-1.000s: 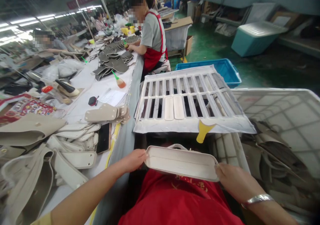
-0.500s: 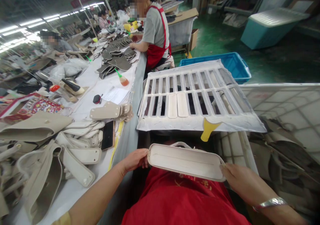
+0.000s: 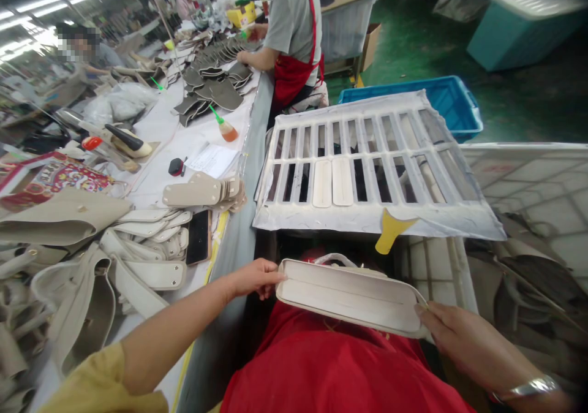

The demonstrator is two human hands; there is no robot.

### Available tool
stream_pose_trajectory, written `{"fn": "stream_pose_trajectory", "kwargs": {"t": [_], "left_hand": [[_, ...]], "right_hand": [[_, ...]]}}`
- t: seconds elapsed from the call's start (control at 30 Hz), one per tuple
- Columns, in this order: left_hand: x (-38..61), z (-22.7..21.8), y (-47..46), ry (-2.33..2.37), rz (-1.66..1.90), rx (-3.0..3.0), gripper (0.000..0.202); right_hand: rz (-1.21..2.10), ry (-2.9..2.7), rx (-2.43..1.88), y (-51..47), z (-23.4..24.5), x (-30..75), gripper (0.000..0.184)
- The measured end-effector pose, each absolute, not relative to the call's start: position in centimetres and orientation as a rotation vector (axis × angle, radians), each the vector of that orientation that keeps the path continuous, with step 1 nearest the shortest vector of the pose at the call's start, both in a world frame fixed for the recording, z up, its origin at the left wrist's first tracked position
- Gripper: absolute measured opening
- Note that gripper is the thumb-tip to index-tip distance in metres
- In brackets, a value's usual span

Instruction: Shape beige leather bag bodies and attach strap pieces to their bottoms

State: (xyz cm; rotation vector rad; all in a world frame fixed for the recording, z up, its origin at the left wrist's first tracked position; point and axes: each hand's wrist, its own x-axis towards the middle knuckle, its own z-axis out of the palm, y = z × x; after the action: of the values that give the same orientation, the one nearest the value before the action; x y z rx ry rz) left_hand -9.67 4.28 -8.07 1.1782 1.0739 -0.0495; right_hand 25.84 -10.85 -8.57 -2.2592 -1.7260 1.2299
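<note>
A cream handbag (image 3: 349, 296) is stretched between my hands above my lap, a long, rounded, thin-rimmed face toward me. Its handle loop (image 3: 337, 258) shows behind the far edge. My left hand (image 3: 260, 278) pinches the left end, thumb on the inner side of the rim. At the right end my right hand (image 3: 443, 324) grips the corner between thumb and fingers. Beyond the bag lies a slatted white rack (image 3: 367, 217), with two cream rounded strips (image 3: 323, 183) resting across its openings.
On the table at left lie a pile of cream straps (image 3: 151, 275), stacked tabs (image 3: 193, 193), a phone (image 3: 198, 238) and a glue bottle (image 3: 226, 130). A yellow scraper-shaped piece (image 3: 392, 229) hangs at the rack's front edge. A co-worker (image 3: 294, 33) sits beyond; a blue bin (image 3: 459, 103) stands behind the rack.
The handbag has tilted slightly, so more of its left inner rim shows. My left thumb has moved onto the inside of that rim. The view has shifted a little downward.
</note>
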Motion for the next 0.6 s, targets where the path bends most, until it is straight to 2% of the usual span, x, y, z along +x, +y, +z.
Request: {"fn": "stream_pose_trajectory", "kwargs": {"t": [0.17,0.3,0.4,0.47,0.6], "left_hand": [[-8.4,-6.0,6.0,1.059,-0.367,1.252,0.048],[-8.2,-5.6,6.0,1.117,-0.571,1.542,0.053],[-7.6,-5.3,5.3,1.116,-0.711,1.851,0.048],[-6.1,-4.3,3.5,0.985,-0.644,2.204,0.043],[-0.1,-3.1,-1.8,0.616,-0.232,2.644,0.032]], "right_hand": [[1.371,-1.586,-2.315,-10.8,-7.3,25.7,0.044],[1.159,-1.7,-2.33,-11.9,-5.2,25.1,0.039],[1.033,-1.721,-2.362,-12.4,-5.0,24.7,0.038],[0.92,-1.706,-2.427,-12.6,-5.3,24.4,0.039],[0.765,-1.738,-2.51,-12.7,-5.9,23.5,0.042]]}}
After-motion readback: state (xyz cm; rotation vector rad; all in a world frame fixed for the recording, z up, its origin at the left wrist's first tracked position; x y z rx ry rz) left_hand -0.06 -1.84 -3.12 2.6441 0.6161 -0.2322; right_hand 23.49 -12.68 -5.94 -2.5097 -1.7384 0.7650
